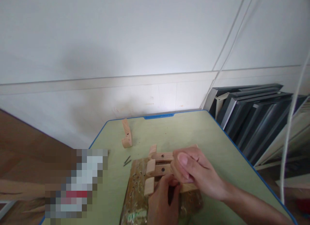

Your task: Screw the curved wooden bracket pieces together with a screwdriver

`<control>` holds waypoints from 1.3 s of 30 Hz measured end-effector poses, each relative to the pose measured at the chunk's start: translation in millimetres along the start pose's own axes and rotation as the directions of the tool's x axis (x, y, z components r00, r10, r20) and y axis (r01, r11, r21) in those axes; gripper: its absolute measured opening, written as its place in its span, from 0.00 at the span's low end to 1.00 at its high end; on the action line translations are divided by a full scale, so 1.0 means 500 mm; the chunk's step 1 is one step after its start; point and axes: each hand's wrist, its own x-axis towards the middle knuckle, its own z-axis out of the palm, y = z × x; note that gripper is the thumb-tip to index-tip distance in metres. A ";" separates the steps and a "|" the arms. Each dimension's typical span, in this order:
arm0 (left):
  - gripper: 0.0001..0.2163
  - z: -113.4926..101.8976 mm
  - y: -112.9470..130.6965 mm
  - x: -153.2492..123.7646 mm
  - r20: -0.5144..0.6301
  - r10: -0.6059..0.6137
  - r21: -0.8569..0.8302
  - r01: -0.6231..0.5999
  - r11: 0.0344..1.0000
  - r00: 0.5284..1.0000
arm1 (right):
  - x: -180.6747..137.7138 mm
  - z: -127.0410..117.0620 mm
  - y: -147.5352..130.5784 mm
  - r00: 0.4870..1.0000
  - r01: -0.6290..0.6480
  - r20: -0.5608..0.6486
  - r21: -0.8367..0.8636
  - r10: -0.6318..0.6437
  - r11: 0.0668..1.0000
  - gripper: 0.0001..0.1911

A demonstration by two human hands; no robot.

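My right hand (193, 168) is closed in a fist over the right part of several L-shaped wooden hooks; whatever it grips is hidden. Just below, my left hand (162, 199) has its thumb and fingers pinched at the nearest wooden hook (149, 186), and what lies between the fingertips cannot be made out. The far hook (157, 156) and the middle hook (156, 169) lie side by side, each with a dark hole or screw head. Under them is a brown, tape-wrapped block (138, 186) with a pitted surface.
Another wooden hook (127, 134) lies on the green table (181, 128), further back. Two dark screws or nails (127, 161) are near the block. A blurred-out object (79, 183) is at the left edge. Dark panels (254, 118) lean at the right, behind a white cable (288, 131).
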 end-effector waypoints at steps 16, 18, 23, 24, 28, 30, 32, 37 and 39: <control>0.06 0.003 -0.020 -0.009 -0.045 0.138 -0.014 -0.139 0.990 0.989 | -0.004 -0.076 -0.110 0.929 0.253 0.369 -0.690 0.029 0.679 0.16; 0.06 0.002 -0.018 -0.009 -0.044 0.138 -0.005 -0.139 0.990 0.989 | -0.006 -0.075 -0.105 0.934 0.273 0.358 -0.699 -0.007 0.661 0.14; 0.05 0.002 -0.016 -0.009 -0.053 0.155 0.004 -0.155 0.988 0.986 | -0.006 -0.078 -0.089 0.924 0.355 0.362 -0.689 -0.124 0.631 0.09; 0.05 0.003 -0.016 -0.009 -0.053 0.159 0.001 -0.159 0.987 0.986 | -0.005 -0.079 -0.086 0.926 0.356 0.352 -0.697 -0.135 0.623 0.09; 0.06 0.005 -0.019 -0.010 -0.049 0.167 -0.001 -0.167 0.986 0.985 | -0.002 -0.080 -0.080 0.941 0.338 0.291 -0.748 -0.174 0.572 0.11; 0.07 0.004 -0.019 -0.010 -0.043 0.167 0.010 -0.167 0.986 0.985 | 0.000 -0.079 -0.077 0.939 0.344 0.270 -0.772 -0.213 0.534 0.14; 0.06 0.003 -0.019 -0.011 -0.038 0.166 0.027 -0.165 0.986 0.985 | 0.001 -0.078 -0.073 0.937 0.344 0.253 -0.789 -0.242 0.508 0.16; 0.05 0.000 -0.016 -0.009 -0.033 0.171 0.071 -0.169 0.983 0.985 | 0.002 -0.072 -0.059 0.946 0.313 0.212 -0.793 -0.246 0.523 0.22; 0.04 -0.001 -0.013 -0.008 -0.030 0.174 0.072 -0.171 0.983 0.984 | 0.003 -0.068 -0.053 0.951 0.299 0.202 -0.783 -0.233 0.545 0.23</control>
